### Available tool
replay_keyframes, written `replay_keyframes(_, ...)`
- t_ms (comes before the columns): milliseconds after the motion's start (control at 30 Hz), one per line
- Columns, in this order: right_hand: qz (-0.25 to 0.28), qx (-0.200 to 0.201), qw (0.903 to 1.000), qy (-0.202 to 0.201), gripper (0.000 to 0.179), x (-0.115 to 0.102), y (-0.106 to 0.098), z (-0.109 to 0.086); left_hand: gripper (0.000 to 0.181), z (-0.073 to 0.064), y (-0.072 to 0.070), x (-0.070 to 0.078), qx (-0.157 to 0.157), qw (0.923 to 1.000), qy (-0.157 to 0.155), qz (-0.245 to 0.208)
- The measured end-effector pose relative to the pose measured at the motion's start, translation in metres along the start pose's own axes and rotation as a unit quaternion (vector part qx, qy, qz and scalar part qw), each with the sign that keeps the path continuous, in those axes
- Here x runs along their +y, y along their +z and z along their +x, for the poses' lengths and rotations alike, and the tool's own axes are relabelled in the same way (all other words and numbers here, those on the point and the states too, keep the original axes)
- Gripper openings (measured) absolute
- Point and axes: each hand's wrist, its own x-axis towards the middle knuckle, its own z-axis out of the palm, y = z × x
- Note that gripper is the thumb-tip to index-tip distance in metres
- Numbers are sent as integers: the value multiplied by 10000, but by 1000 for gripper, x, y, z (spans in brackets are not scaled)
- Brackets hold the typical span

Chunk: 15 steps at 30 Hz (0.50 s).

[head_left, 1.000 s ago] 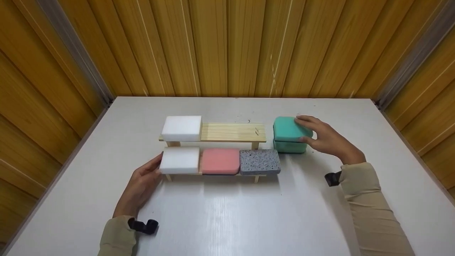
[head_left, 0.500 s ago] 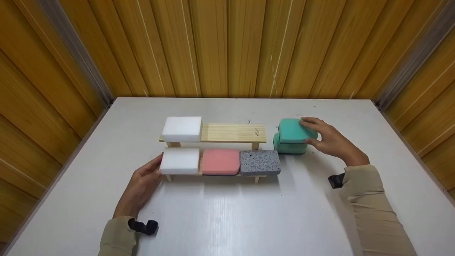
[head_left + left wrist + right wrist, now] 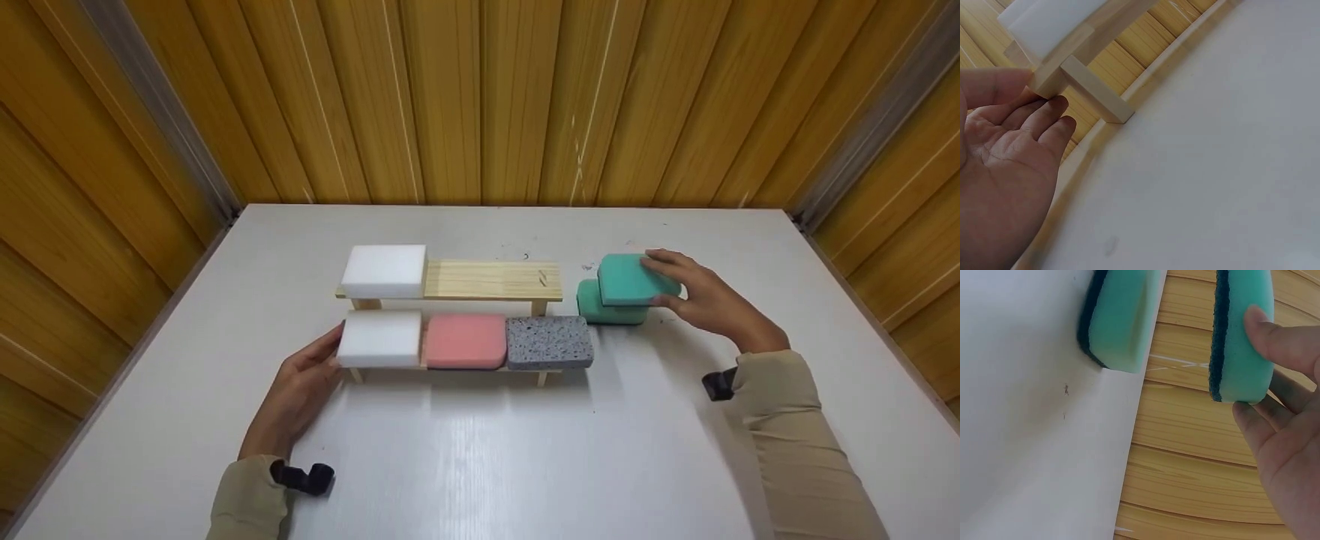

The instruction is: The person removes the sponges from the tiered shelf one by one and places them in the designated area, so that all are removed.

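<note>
My right hand (image 3: 701, 296) grips a green sponge (image 3: 631, 277) by its right side, thumb on the near edge. In the right wrist view this sponge (image 3: 1247, 337) has a dark scouring layer and hangs apart from a second green sponge (image 3: 1120, 326) lying on the table. At the left end of a two-tier wooden rack (image 3: 491, 279), my left hand (image 3: 304, 386) pinches the lower board (image 3: 1050, 79) between thumb and fingers. The lower tier bears a white sponge (image 3: 380, 339), a pink sponge (image 3: 466, 341) and a speckled grey sponge (image 3: 550, 342).
Another white sponge (image 3: 385, 271) sits at the left of the upper tier, with bare board to its right. The white table (image 3: 465, 465) ends at the back against a wood-patterned wall (image 3: 517, 105). The grey sponge overhangs the rack's right end.
My right hand has lifted the upper green sponge off the lower one and moved it to the right. The lower sponge, the rack and my left hand stay put.
</note>
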Motion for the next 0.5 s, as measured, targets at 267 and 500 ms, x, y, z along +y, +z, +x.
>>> replay_keyframes(267,5,-73,9999,77,60,9,-3,-6,61,0,0,0,24,10000,-9,-93)
replay_keyframes(500,-30,-62,10000,70,60,16,-6,-9,61,1,0,0,24,10000,48,63)
